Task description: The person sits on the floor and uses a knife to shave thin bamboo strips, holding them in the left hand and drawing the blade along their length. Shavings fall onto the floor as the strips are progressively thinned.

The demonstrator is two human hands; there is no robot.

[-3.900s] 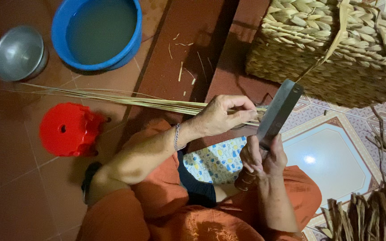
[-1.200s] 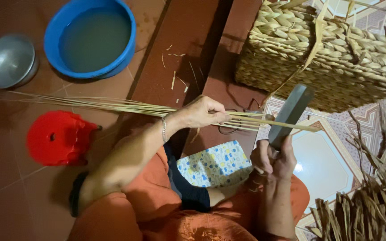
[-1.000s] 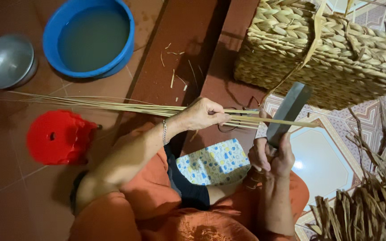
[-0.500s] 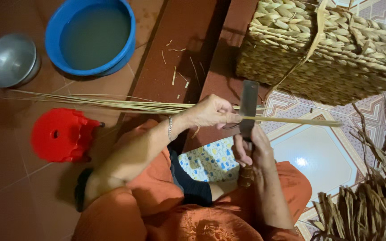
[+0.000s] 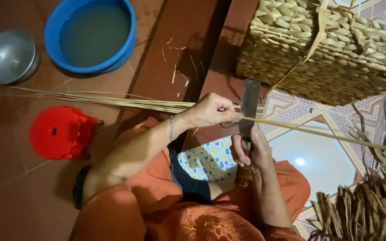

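My left hand (image 5: pixel 211 110) pinches a long thin pale reed strip (image 5: pixel 327 135) that runs off to the right. A bundle of similar strips (image 5: pixel 112 100) trails from that hand to the left across the floor. My right hand (image 5: pixel 253 147) grips the wooden handle of a flat steel cleaver (image 5: pixel 249 106), held upright with its blade edge against the strip right beside my left fingers. A thin bracelet circles my left wrist. I sit low in orange clothes, knees below the hands.
A large woven basket (image 5: pixel 336 49) stands at the upper right. A blue basin of water (image 5: pixel 92 33) and a metal bowl (image 5: pixel 9 56) sit at the upper left, a red plastic stool (image 5: pixel 61 131) at the left. Dried leaf strips (image 5: pixel 371 205) pile at the lower right.
The cleaver has turned from tilted flat-side-up to upright, its edge now on the strip. The strip now reaches farther right. My left hand stays at the bundle.
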